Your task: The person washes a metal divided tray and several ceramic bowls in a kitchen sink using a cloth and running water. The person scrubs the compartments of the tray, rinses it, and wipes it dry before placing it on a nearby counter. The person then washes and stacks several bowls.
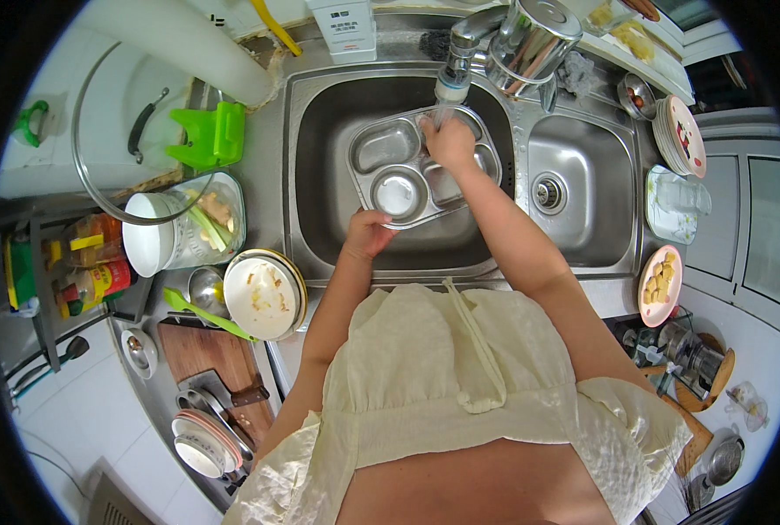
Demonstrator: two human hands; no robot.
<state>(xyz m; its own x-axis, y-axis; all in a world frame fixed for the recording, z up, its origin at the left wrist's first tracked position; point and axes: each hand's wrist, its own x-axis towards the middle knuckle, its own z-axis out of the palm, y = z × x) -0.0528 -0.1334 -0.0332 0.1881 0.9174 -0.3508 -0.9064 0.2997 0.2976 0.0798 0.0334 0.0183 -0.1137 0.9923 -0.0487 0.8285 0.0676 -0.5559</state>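
A stainless steel divided tray (385, 146) is tilted over the large sink basin (327, 243). My left hand (368, 234) grips its near left edge, thumb on top. On the tray's far part rests my right hand (452, 141), thumb apart from the other fingers; no held item shows in it, though its fingertips are partly hidden. Just above that hand is the faucet's spout (452, 88), with what looks like water falling onto the tray. One round compartment and several rounded ones are visible; my right hand and forearm cover part of them.
A smaller basin (584, 216) with a drain adjoins on the right. A metal pitcher (531, 46) stands behind the sink. Stacked soiled bowls (262, 298) sit at the left edge. A cleaver (213, 384) lies on a wooden cutting board (193, 351). Food cubes fill a pink plate (649, 308).
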